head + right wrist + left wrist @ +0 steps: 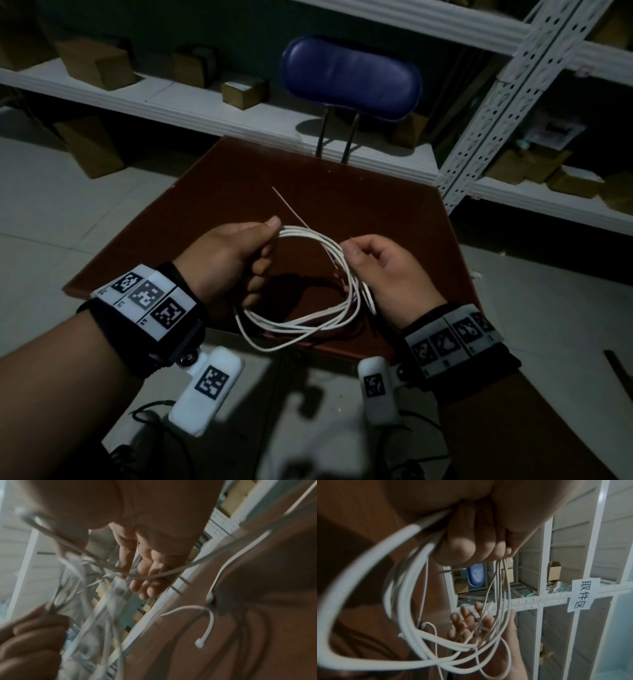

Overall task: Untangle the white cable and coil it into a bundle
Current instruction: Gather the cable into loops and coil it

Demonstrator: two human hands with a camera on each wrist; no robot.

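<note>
White cable point(308, 291) coils held by both hands, seemingly, above brown table point(376, 205).

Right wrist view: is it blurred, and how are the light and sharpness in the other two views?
Right wrist view: strongly motion-blurred, the cable smeared across the right hand. Left wrist view: the near cable loop is soft and oversized, while the shelf label reads sharp. Head view: dim and wide-angle bent, yet the left hand and table stay clear, with cable shadows on the table.
</note>
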